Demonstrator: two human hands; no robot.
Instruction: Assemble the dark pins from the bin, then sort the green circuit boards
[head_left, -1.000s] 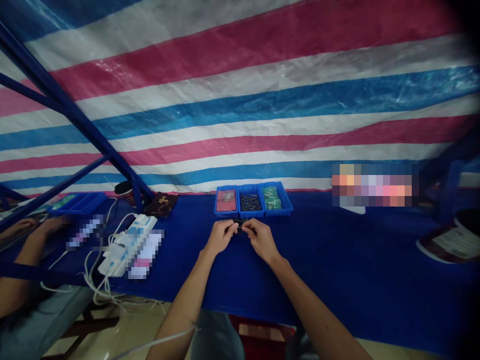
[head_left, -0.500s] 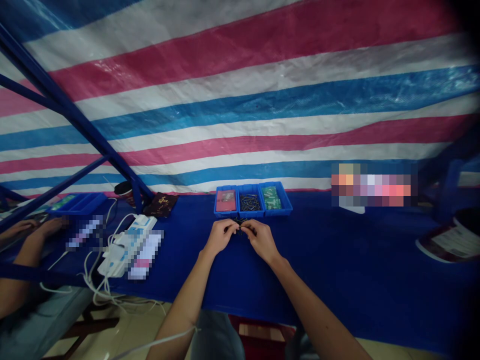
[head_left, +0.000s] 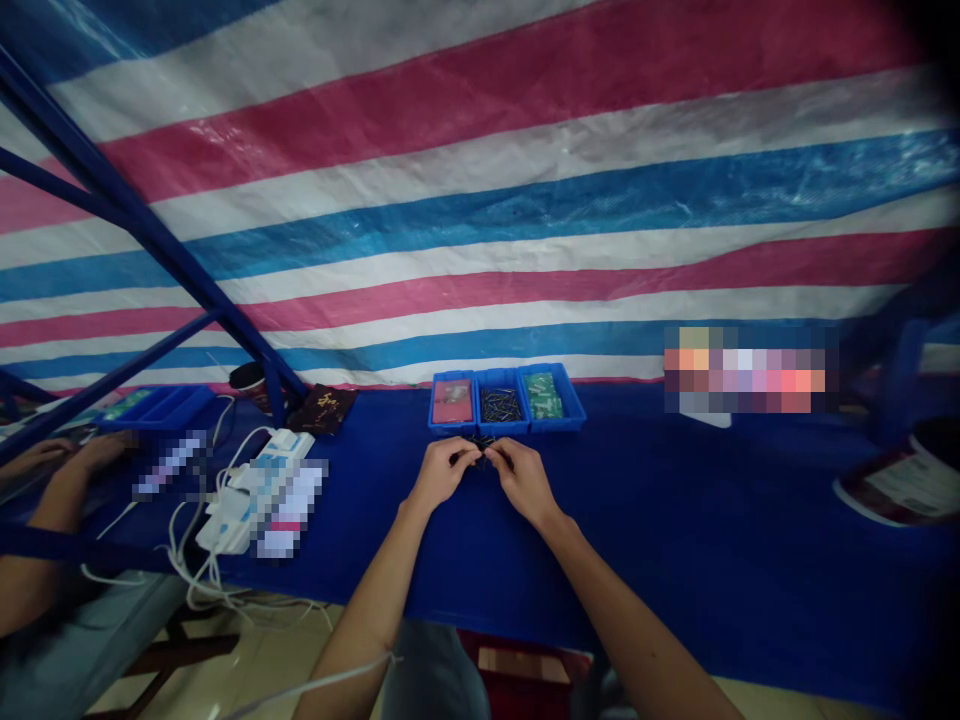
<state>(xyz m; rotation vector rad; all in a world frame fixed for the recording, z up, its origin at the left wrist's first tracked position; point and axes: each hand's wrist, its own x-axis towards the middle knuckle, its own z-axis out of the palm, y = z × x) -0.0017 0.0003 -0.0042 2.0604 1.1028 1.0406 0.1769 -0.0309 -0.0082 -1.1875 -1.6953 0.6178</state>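
My left hand [head_left: 448,466] and my right hand [head_left: 520,474] meet close together over the blue table, thumbs and fingers pinched. What lies between the fingertips is too small to make out. Right behind them is a small pile of dark, thin, screw-like pieces [head_left: 482,440], partly covered by the fingers. Beyond it stands a blue three-part bin [head_left: 576,420]. Its left section holds pinkish-red flat pieces [head_left: 452,400], the middle one many dark and silvery screw-like pieces [head_left: 500,405], the right one green circuit-board-like pieces [head_left: 543,396].
To the left are a white power strip [head_left: 232,512] with tangled cables, a blurred phone-like item [head_left: 289,512] and a dark packet [head_left: 324,410]. Farther left, a co-worker's hands [head_left: 97,455] are near another blue bin [head_left: 169,407]. A tub [head_left: 896,475] lies at right; a metal frame [head_left: 187,270] slants at left.
My fingertips have shifted slightly; a small gap now shows between the two hands. The bins and the other things have stayed in place.
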